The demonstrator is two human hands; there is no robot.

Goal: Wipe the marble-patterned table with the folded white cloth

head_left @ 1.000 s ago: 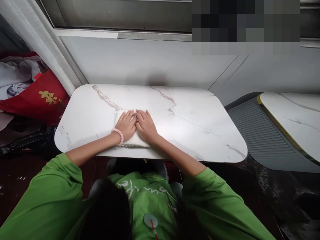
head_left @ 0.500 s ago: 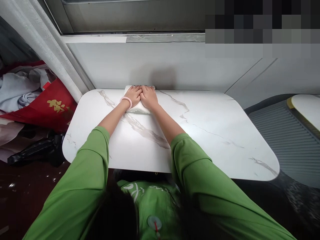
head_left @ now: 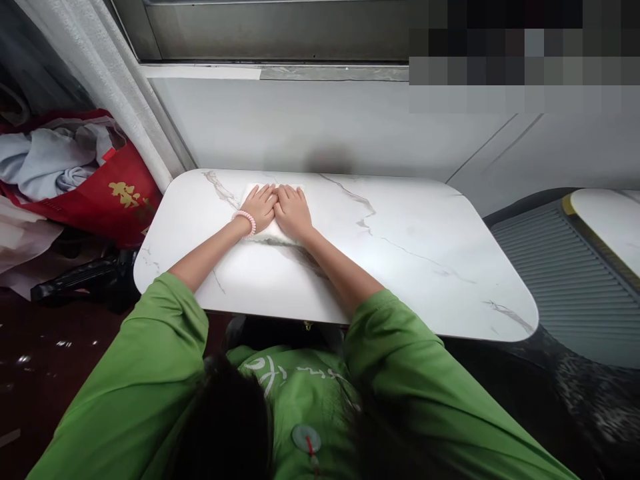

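A folded white cloth [head_left: 273,233] lies on the white marble-patterned table [head_left: 415,260], a little in from the wall-side edge. My left hand [head_left: 259,208], with a pink coiled band at the wrist, presses flat on the left part of it. Beside it, touching at the fingers, my right hand [head_left: 293,213] rests palm down on the right part. The fingers of both hands are stretched out over the cloth and point towards the wall. Much of the cloth is hidden under the palms.
A red bag [head_left: 125,200] stuffed with pale cloth stands left of the table, next to a whitish curtain [head_left: 115,87]. Below it is a black object [head_left: 85,277]. A grey wall panel [head_left: 280,120] rises behind the table. Grey ribbed surface [head_left: 550,260] at right.
Both hands have drawn the cloth back from the wall-side edge towards me. My elbows bend further out, and the camera view has shifted slightly.
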